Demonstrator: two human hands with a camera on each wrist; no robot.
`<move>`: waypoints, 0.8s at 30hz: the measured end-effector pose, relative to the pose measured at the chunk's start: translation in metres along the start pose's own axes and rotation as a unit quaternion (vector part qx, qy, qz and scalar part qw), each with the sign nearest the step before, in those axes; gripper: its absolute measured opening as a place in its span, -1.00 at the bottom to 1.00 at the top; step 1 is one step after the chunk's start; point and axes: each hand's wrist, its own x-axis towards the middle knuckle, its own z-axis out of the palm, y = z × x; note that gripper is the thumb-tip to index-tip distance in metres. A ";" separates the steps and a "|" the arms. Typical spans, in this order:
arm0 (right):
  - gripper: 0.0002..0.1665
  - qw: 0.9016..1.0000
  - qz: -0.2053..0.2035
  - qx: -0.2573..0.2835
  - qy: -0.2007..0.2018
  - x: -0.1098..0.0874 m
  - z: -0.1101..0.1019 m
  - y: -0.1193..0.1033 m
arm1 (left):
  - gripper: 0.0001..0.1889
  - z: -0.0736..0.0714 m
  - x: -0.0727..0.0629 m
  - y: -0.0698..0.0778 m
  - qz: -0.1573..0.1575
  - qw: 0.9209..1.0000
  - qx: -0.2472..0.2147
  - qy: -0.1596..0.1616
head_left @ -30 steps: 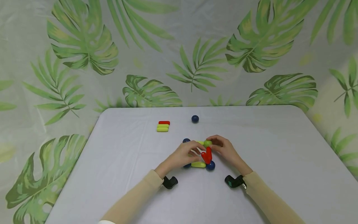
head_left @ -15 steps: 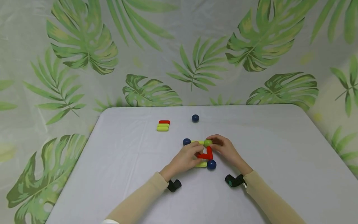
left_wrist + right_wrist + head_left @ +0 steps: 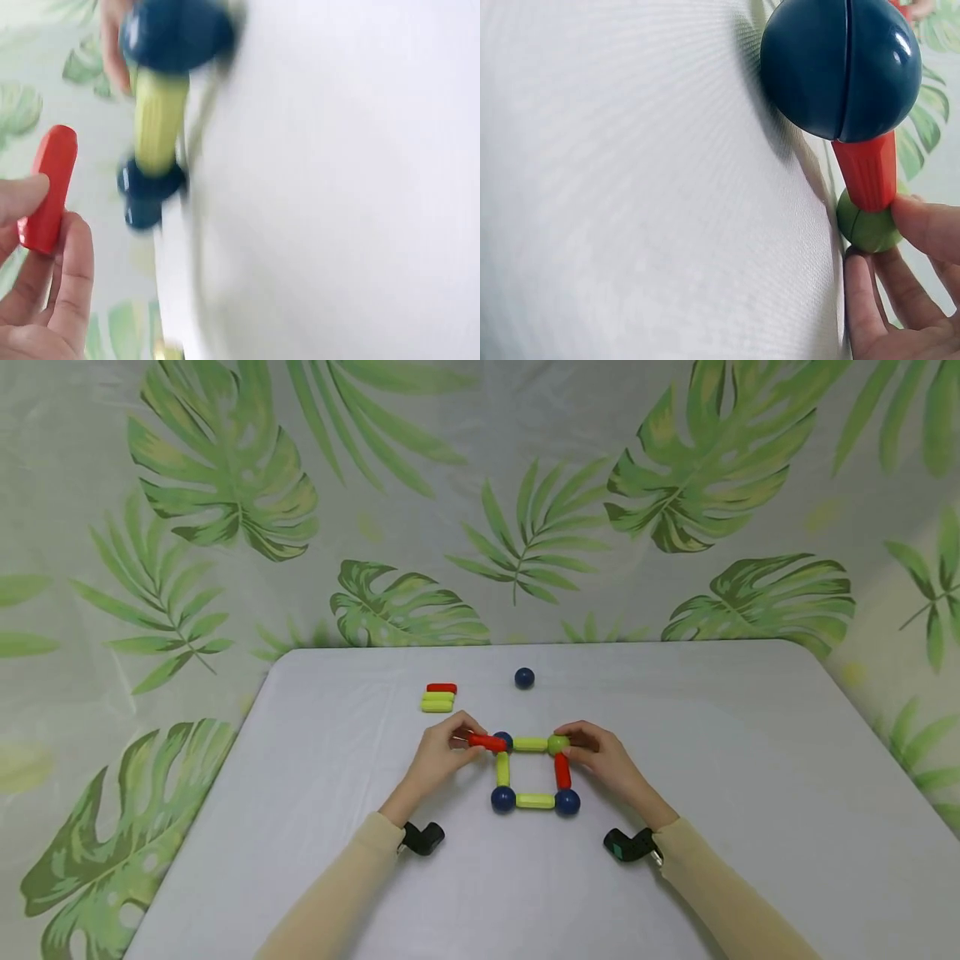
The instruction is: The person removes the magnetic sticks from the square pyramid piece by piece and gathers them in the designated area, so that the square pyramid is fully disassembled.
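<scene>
A square of magnetic rods and balls lies on the table in the head view. Its sides are a back yellow rod [image 3: 530,744], left yellow rod [image 3: 503,770], front yellow rod [image 3: 535,801] and right red rod [image 3: 562,772]. Blue balls mark three corners, including the front right ball [image 3: 567,802]. My right hand [image 3: 600,758] pinches the green ball [image 3: 871,229] at the back right corner. With thumb and fingers my left hand [image 3: 441,752] holds a loose red rod [image 3: 49,189], overlapping the back left blue ball [image 3: 503,741] in the head view; whether they touch I cannot tell.
Behind the left hand lie another red rod [image 3: 442,688] and two yellow rods [image 3: 437,701], side by side. A single blue ball [image 3: 524,677] sits near the back edge of the white table [image 3: 675,693]. A leaf-patterned cloth [image 3: 525,527] hangs behind.
My left hand has moved the loose red rod from above the square's right side, across to its back left corner, turning it on the way. The right hand stays at the green ball.
</scene>
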 end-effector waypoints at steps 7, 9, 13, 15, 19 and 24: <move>-0.67 1.000 -0.003 0.004 0.005 0.008 0.000 0.030 | -0.79 -0.037 0.014 -0.024 -0.069 0.991 0.080 0.079; -0.67 1.000 -0.002 0.002 0.006 0.009 0.000 0.032 | -0.80 -0.044 0.017 -0.028 -0.093 0.987 0.096 0.087; -0.69 1.000 0.000 -0.001 0.007 0.009 0.001 0.033 | -0.82 -0.053 0.022 -0.036 -0.128 0.980 0.113 0.099; -0.69 1.000 0.002 -0.002 0.007 0.009 0.002 0.033 | -0.83 -0.055 0.024 -0.040 -0.138 0.978 0.123 0.100; -0.68 1.000 0.001 -0.003 0.007 0.009 0.001 0.032 | -0.84 -0.056 0.027 -0.045 -0.145 0.975 0.141 0.097; -0.68 1.000 -0.004 0.001 0.007 0.008 0.001 0.030 | -0.84 -0.056 0.030 -0.046 -0.155 0.972 0.147 0.100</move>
